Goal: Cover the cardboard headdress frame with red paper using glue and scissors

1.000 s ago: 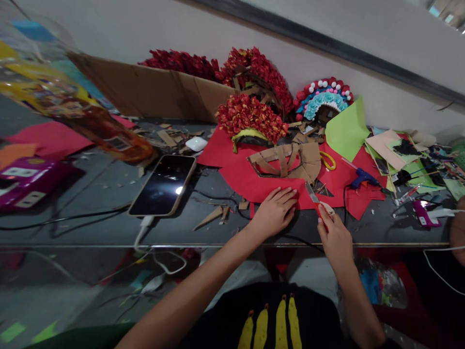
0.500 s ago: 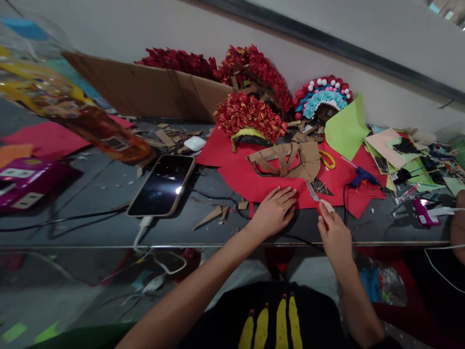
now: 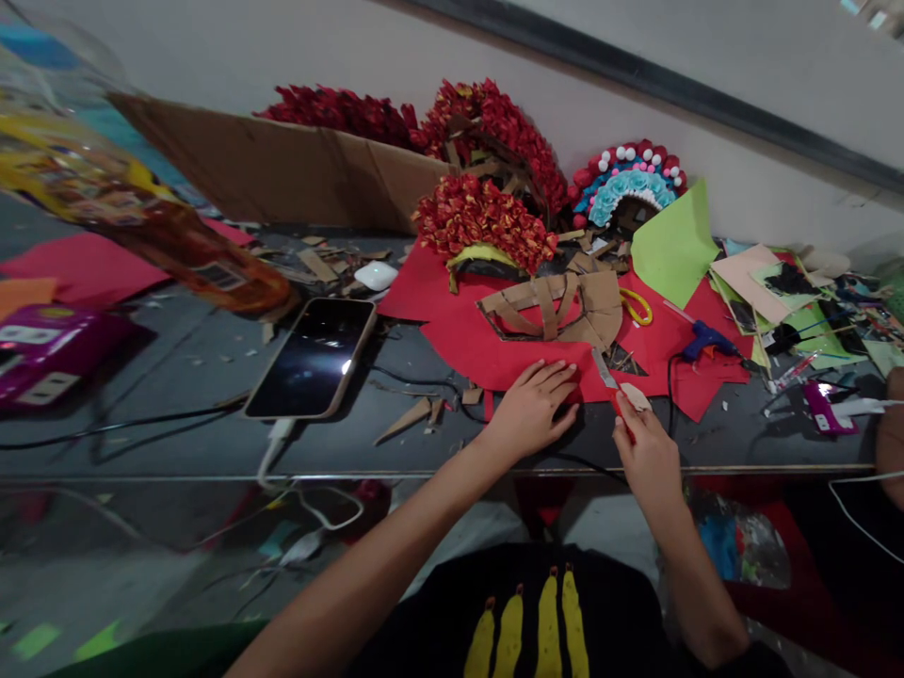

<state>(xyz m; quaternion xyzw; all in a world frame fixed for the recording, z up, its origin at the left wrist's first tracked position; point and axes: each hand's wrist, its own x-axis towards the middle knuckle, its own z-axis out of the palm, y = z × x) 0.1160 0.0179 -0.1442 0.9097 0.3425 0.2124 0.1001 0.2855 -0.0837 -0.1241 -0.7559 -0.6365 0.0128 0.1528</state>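
Observation:
My left hand (image 3: 535, 407) lies flat with its fingers stretched over the lower edge of a sheet of red paper (image 3: 462, 356). In my right hand (image 3: 644, 443) is a box cutter (image 3: 622, 408) with a red handle. Its bare blade points up and to the left, at the paper just right of my left fingers. Whether the blade touches the paper, I cannot tell. A cardboard frame with crossing strips (image 3: 551, 311) rests on the red paper beyond my hands. Behind it stands a headdress covered in red paper petals (image 3: 484, 224).
A blue glue gun (image 3: 706, 341) and yellow-handled scissors (image 3: 637, 306) lie to the right. Left are a charging phone (image 3: 311, 358), a tilted bottle (image 3: 204, 254) and a purple power strip (image 3: 60, 353). Cardboard scraps (image 3: 406, 421) and cables litter the table. Another person's arm (image 3: 891, 428) shows at far right.
The view has shifted slightly. My right hand and the box cutter have moved a touch to the left; my left hand stays flat on the red paper.

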